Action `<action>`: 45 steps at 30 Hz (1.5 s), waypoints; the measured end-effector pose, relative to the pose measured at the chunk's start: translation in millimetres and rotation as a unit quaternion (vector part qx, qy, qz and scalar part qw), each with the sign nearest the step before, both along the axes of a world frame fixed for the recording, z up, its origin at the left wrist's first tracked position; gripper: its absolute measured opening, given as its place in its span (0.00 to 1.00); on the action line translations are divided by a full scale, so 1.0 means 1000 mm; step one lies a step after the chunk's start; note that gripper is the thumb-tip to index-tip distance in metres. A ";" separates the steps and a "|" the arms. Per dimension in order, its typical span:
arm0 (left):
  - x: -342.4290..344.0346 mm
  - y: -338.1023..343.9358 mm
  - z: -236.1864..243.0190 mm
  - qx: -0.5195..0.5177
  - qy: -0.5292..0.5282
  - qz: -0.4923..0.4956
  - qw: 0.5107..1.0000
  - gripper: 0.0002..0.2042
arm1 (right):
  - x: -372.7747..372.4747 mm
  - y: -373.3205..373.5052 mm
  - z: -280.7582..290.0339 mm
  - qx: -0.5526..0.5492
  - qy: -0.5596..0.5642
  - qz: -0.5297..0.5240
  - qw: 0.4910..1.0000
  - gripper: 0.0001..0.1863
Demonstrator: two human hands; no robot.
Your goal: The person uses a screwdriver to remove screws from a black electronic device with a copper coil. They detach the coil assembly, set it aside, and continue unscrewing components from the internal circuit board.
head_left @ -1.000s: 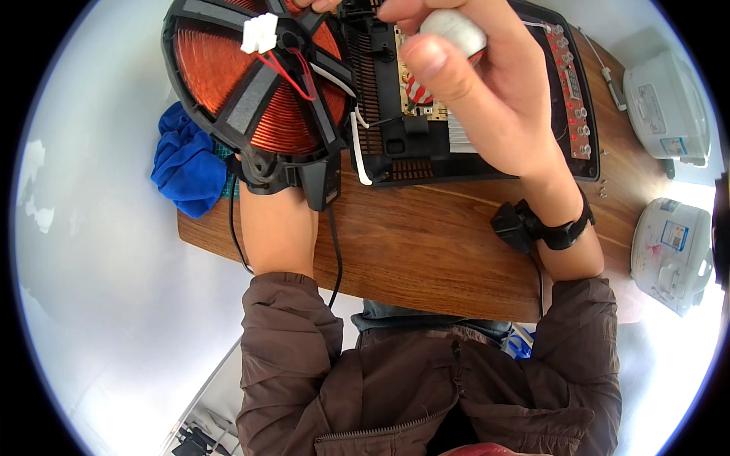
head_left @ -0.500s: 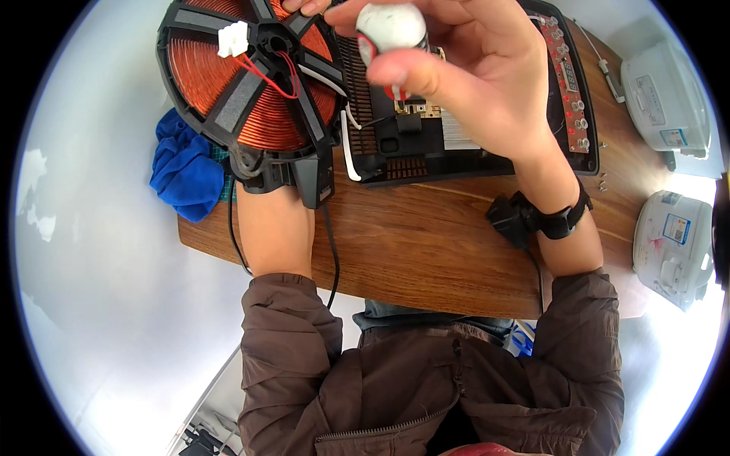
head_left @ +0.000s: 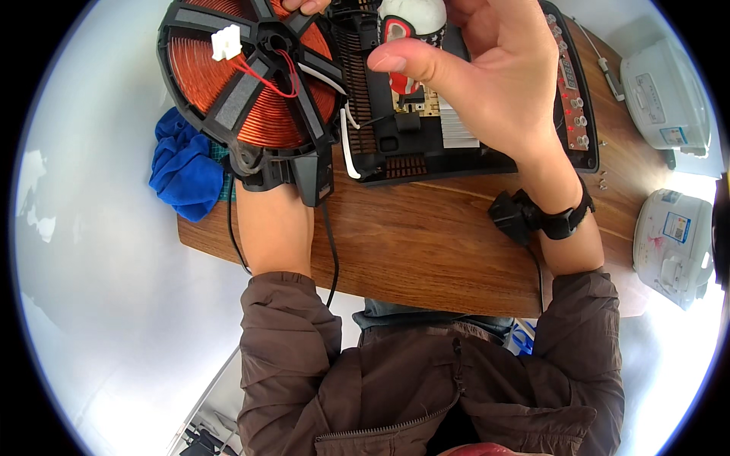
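My left hand (head_left: 308, 6) grips a round induction coil (head_left: 262, 114) with copper windings and black spokes; its forearm passes beneath, and only some fingers show at the upper edge. A white plug (head_left: 226, 43) on red wires dangles over the coil. To the right, my right hand (head_left: 494, 76) is closed around a screwdriver (head_left: 417, 17) with a white, red and black handle, the thumb along its near side. The handle is over the circuit board (head_left: 430, 104) inside the open black cooker housing (head_left: 411, 169); its tip is hidden.
A blue cloth (head_left: 186, 167) lies left of the coil. Along the housing's right side runs a red button board (head_left: 576, 106). Small screws (head_left: 603, 182) and a thin tool (head_left: 608, 80) lie beyond it. Two clear plastic boxes (head_left: 673, 243) stand at the right. Black cords cross the wooden tabletop (head_left: 426, 243).
My right hand has shifted slightly right with the screwdriver, and more of its red and black handle shows. The white plug has swung a little left. The coil is almost still.
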State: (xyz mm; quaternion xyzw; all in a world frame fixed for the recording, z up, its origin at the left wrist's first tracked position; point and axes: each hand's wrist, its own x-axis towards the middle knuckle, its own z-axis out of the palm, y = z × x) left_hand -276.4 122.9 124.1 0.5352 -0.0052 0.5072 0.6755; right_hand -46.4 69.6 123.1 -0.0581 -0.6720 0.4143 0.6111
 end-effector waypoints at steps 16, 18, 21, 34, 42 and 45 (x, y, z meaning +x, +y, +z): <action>0.027 -0.034 0.015 -0.113 -0.008 0.123 0.986 0.16 | 0.014 0.002 0.006 0.138 -0.138 -0.087 0.977 0.29; 0.026 -0.036 0.015 -0.113 0.001 0.133 0.985 0.17 | 0.016 -0.002 0.012 0.141 -0.154 -0.082 0.975 0.29; 0.031 -0.033 0.014 -0.111 -0.009 0.131 0.985 0.17 | 0.023 -0.002 0.014 0.131 -0.179 -0.067 0.973 0.28; 0.041 -0.031 0.009 -0.128 -0.046 0.134 0.982 0.18 | 0.014 0.011 0.003 0.210 -0.100 -0.019 0.972 0.17; 0.028 -0.034 0.012 -0.109 -0.040 0.116 0.986 0.17 | 0.010 0.000 0.005 0.089 -0.091 0.041 0.991 0.21; 0.033 -0.030 0.005 -0.119 -0.056 0.103 0.986 0.17 | 0.013 0.001 0.004 0.088 -0.107 0.086 0.987 0.22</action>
